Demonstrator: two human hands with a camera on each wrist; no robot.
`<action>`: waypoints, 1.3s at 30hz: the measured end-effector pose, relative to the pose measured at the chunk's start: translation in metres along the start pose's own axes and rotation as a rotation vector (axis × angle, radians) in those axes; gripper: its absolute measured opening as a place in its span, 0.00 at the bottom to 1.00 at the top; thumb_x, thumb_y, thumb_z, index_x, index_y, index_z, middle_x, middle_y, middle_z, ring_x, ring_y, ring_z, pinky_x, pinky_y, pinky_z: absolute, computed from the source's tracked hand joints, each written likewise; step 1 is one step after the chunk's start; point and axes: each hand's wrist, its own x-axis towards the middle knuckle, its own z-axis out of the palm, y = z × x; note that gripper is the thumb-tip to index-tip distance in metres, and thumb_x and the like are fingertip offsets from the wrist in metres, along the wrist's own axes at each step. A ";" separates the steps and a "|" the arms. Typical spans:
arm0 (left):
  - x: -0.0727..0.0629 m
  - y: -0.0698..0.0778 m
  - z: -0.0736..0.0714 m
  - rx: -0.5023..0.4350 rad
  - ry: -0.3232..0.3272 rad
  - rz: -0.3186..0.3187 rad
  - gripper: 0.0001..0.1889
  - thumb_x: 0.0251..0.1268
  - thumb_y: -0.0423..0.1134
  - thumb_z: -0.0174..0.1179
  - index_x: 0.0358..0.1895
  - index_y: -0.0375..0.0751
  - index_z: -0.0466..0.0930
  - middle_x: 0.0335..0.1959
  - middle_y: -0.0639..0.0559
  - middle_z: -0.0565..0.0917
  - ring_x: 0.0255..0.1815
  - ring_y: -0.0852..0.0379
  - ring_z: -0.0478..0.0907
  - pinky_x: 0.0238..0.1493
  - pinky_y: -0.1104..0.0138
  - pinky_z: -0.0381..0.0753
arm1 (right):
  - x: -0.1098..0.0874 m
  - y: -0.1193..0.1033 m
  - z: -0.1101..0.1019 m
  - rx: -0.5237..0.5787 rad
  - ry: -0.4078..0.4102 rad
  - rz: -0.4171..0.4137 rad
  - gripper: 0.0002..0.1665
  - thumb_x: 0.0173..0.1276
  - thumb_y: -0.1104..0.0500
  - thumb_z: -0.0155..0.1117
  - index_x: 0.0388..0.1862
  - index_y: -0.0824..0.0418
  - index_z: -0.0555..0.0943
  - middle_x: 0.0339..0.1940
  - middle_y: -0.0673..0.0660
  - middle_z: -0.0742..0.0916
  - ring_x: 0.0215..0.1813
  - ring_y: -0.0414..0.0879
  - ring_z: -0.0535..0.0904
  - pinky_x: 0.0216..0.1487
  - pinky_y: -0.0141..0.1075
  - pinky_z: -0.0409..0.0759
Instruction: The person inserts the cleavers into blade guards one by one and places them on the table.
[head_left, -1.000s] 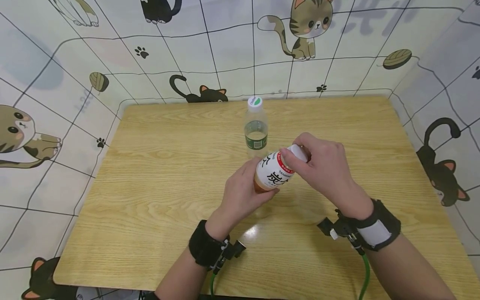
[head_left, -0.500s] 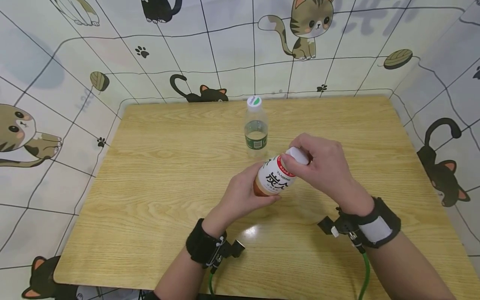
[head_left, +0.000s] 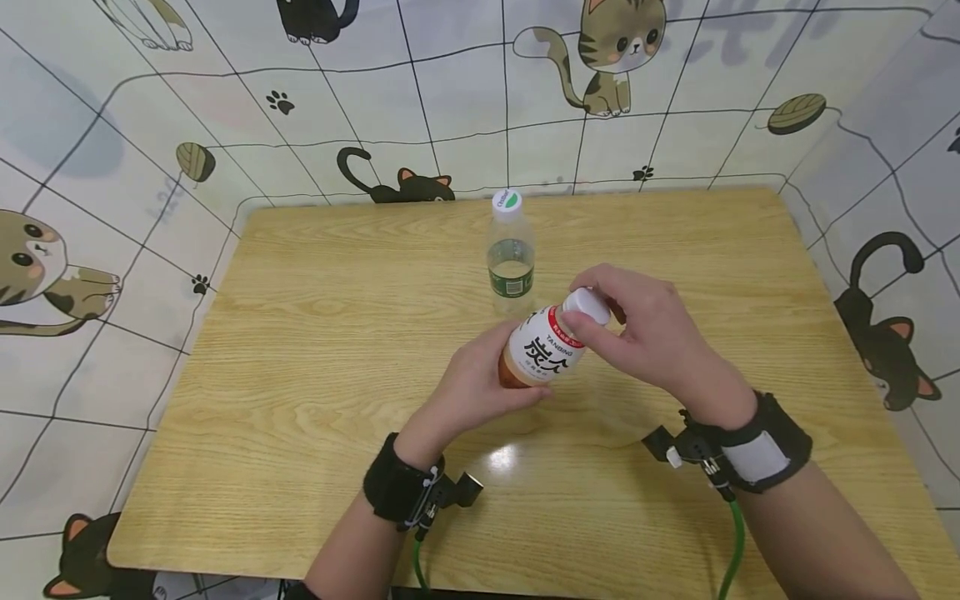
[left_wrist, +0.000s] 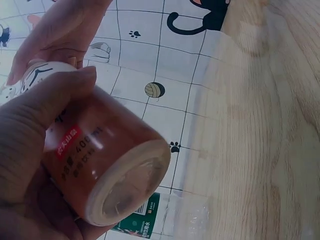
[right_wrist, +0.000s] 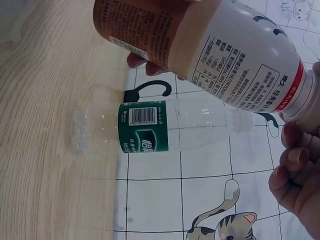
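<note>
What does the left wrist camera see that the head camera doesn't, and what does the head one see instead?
Only the left wrist view shows the round bottom of the held bottle. Only the head view shows the black wristbands and the clear bottle's cap. Both show the left hand, right hand, both bottles and the table.

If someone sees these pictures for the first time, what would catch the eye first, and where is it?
Probably the brown-and-white bottle, tilted above the table, with the left hand round its body and the right hand at its white cap. Next comes the clear bottle with a green label, upright on the table beyond the hands. The cartoon cats on the backdrop also stand out.
</note>
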 end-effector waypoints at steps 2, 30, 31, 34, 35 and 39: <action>0.000 0.002 0.001 0.037 0.026 -0.002 0.41 0.53 0.46 0.80 0.70 0.46 0.70 0.57 0.54 0.80 0.52 0.58 0.79 0.52 0.60 0.82 | 0.000 0.000 0.001 -0.018 0.021 0.014 0.11 0.64 0.58 0.70 0.42 0.62 0.81 0.27 0.48 0.78 0.26 0.41 0.67 0.25 0.34 0.66; 0.000 0.004 0.009 0.210 0.091 0.005 0.44 0.52 0.47 0.81 0.71 0.44 0.68 0.60 0.49 0.79 0.56 0.54 0.79 0.53 0.58 0.82 | -0.002 -0.005 0.000 -0.086 -0.021 0.241 0.10 0.67 0.56 0.74 0.35 0.60 0.83 0.16 0.47 0.76 0.19 0.42 0.69 0.20 0.35 0.66; 0.000 0.004 0.009 0.202 0.088 0.004 0.43 0.52 0.47 0.81 0.71 0.44 0.68 0.60 0.49 0.79 0.56 0.54 0.79 0.53 0.58 0.82 | -0.002 -0.005 0.000 -0.081 -0.024 0.238 0.10 0.66 0.56 0.74 0.35 0.60 0.83 0.16 0.47 0.76 0.19 0.42 0.69 0.20 0.34 0.66; 0.000 0.003 0.007 0.180 0.075 0.000 0.43 0.52 0.46 0.81 0.71 0.44 0.68 0.59 0.50 0.79 0.55 0.54 0.79 0.53 0.58 0.82 | -0.002 -0.004 0.000 -0.062 -0.034 0.227 0.09 0.66 0.56 0.74 0.35 0.59 0.83 0.17 0.47 0.76 0.20 0.42 0.69 0.20 0.34 0.67; -0.001 0.002 0.007 0.172 0.071 -0.001 0.43 0.52 0.46 0.81 0.70 0.44 0.68 0.59 0.50 0.79 0.55 0.54 0.79 0.53 0.58 0.82 | -0.002 -0.004 -0.001 -0.055 -0.039 0.223 0.09 0.66 0.56 0.74 0.35 0.59 0.83 0.17 0.47 0.77 0.20 0.42 0.70 0.20 0.34 0.68; -0.001 0.000 0.004 0.134 0.041 -0.006 0.42 0.52 0.46 0.81 0.69 0.45 0.70 0.58 0.52 0.80 0.53 0.56 0.79 0.52 0.59 0.82 | -0.002 -0.004 -0.002 -0.032 -0.066 0.198 0.08 0.65 0.58 0.75 0.37 0.58 0.84 0.21 0.48 0.81 0.22 0.41 0.71 0.22 0.33 0.71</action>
